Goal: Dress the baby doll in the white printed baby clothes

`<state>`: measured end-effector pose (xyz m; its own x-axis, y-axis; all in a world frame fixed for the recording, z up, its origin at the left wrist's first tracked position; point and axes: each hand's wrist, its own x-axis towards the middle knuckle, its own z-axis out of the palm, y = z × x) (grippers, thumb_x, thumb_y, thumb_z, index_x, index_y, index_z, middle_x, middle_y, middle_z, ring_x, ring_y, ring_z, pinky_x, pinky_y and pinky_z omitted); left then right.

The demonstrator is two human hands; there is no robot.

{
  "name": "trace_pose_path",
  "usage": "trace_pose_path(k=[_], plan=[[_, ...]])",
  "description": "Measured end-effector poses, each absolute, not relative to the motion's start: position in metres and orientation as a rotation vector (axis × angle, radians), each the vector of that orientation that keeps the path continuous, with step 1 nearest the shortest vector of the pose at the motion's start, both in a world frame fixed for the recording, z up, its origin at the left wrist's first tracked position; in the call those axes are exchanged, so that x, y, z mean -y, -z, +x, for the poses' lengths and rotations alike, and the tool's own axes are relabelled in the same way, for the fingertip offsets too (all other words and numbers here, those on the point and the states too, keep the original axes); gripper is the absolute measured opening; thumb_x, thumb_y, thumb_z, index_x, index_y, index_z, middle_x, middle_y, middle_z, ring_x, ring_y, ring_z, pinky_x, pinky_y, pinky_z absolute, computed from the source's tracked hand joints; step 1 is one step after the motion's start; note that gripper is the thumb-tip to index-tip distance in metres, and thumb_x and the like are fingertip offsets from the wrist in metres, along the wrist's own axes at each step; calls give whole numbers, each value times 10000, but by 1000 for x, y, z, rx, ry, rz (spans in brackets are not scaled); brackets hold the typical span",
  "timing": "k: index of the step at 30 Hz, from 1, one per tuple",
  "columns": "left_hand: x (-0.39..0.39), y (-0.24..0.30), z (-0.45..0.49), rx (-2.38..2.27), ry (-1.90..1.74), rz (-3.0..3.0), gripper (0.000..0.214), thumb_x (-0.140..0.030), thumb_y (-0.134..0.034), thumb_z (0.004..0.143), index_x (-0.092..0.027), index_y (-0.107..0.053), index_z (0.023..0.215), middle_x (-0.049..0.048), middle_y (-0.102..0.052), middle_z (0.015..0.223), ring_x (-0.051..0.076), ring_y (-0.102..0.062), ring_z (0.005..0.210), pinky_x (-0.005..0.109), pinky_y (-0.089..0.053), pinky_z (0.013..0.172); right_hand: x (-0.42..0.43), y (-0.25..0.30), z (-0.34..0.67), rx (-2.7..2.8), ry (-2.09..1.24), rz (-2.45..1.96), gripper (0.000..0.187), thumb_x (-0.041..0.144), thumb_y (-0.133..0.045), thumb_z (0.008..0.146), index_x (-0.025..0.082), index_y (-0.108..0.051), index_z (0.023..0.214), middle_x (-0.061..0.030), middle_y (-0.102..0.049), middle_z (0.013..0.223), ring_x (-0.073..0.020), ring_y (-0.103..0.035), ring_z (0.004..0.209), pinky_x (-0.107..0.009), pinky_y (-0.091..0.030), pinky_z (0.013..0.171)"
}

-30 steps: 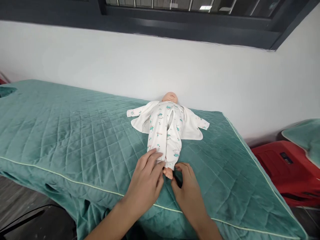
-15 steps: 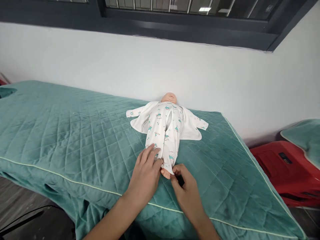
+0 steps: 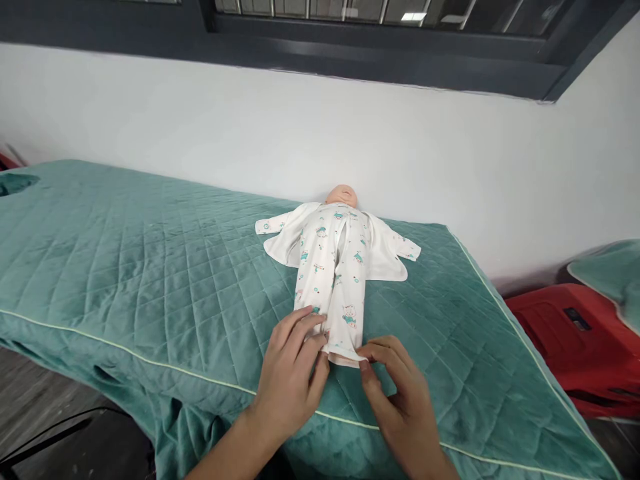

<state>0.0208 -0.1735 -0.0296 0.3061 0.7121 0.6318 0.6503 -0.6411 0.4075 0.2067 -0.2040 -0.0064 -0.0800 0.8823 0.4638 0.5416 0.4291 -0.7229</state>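
Note:
A baby doll (image 3: 343,195) lies on its back, head toward the wall. White printed baby trousers (image 3: 354,287) stretch down its front, with a gap between the legs higher up. Beneath them, an open white baby shirt (image 3: 387,257) spreads out on both sides. My right hand (image 3: 400,397) pinches the outer corner of one trouser cuff between thumb and fingers. Curled over the other trouser leg, my left hand (image 3: 290,380) has its thumb and index finger at the inner edge of the cuff. The doll's foot is covered by the cloth.
A green quilted cover (image 3: 200,287) with pale piping is spread over the bed, its near edge close to my wrists. Behind the doll rises a white wall (image 3: 200,127) below a dark window frame (image 3: 380,57). A red plastic chair (image 3: 555,333) stands at the right.
My right hand has drawn the cuff down and to the right, and the toes that showed are now covered. My left hand has shifted slightly downward along the trouser leg.

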Motion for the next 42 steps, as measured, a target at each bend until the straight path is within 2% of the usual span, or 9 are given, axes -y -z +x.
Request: trace_pose_path(k=[7, 12, 17, 20, 24, 29, 35, 39, 42], plan=[[191, 53, 2, -1339, -1273, 2407, 395, -114, -525, 917, -224, -501, 1296, 132, -476, 1442, 300, -405, 1394, 546, -416, 1118, 210, 43, 214, 1835, -490, -1373, 169, 179, -554, 949, 256, -586, 1096, -61, -623, 1064, -196, -620, 993, -348, -542, 858], [195, 65, -17, -1450, -1290, 2209, 462, -126, -500, 923, -261, -452, 1362, 120, -488, 1398, 259, -480, 1321, 489, -462, 1081, 210, 40, 211, 1806, -414, -1376, 256, 206, -584, 940, 273, -545, 1184, -93, -574, 1204, -226, -580, 1122, -414, -537, 934], [182, 67, -17, -1530, -1213, 2108, 313, -204, -525, 933, -238, -536, 1244, 99, -589, 1220, 240, -578, 1161, 432, -513, 976, 198, 18, 186, 1970, -251, -1314, 365, 153, -565, 921, 259, -505, 1265, -115, -502, 1368, -272, -445, 1317, -497, -475, 1049], [172, 65, -13, -1515, -1154, 2094, 179, -232, -510, 954, -232, -567, 1123, 65, -643, 1090, 228, -613, 1043, 415, -510, 901, 186, 14, 171, 2077, -194, -1329, 318, 102, -519, 910, 240, -543, 1195, -96, -515, 1391, -292, -385, 1374, -547, -429, 1092], [166, 56, -12, -1435, -1122, 2022, 108, -214, -470, 980, -230, -562, 1033, 28, -645, 993, 185, -618, 933, 356, -492, 841, 176, 16, 163, 2087, -128, -1371, 245, 71, -479, 912, 236, -584, 1059, -69, -575, 1333, -300, -411, 1353, -614, -376, 1113], [174, 47, -18, -1292, -1225, 2031, 116, -163, -471, 963, -239, -543, 1012, 9, -628, 957, 149, -612, 889, 286, -481, 790, 179, 13, 165, 2098, -139, -1268, 202, 65, -508, 903, 234, -574, 993, -67, -597, 1280, -282, -425, 1339, -567, -404, 1110], [172, 50, -41, -1257, -1001, 2072, 113, -184, -539, 920, -245, -567, 1011, 25, -645, 1015, 179, -614, 937, 327, -492, 841, 183, 4, 180, 2079, -273, -1149, 255, 83, -562, 892, 258, -573, 1078, -71, -580, 1297, -266, -451, 1335, -501, -432, 1101], [130, 42, -56, -1263, -1083, 1935, 113, -280, -537, 947, -250, -600, 1035, 28, -664, 1003, 189, -628, 966, 331, -503, 866, 151, -5, 201, 1746, -515, -1184, 332, 223, -580, 937, 313, -547, 1255, -58, -579, 1317, -232, -541, 1262, -431, -482, 1049], [69, 26, -47, -1372, -1272, 1853, 151, -326, -509, 965, -246, -630, 1007, 27, -683, 995, 187, -634, 938, 331, -504, 849, 93, -13, 214, 1520, -570, -1254, 263, 310, -593, 929, 300, -596, 1192, -43, -618, 1255, -230, -574, 1220, -440, -460, 1068]])
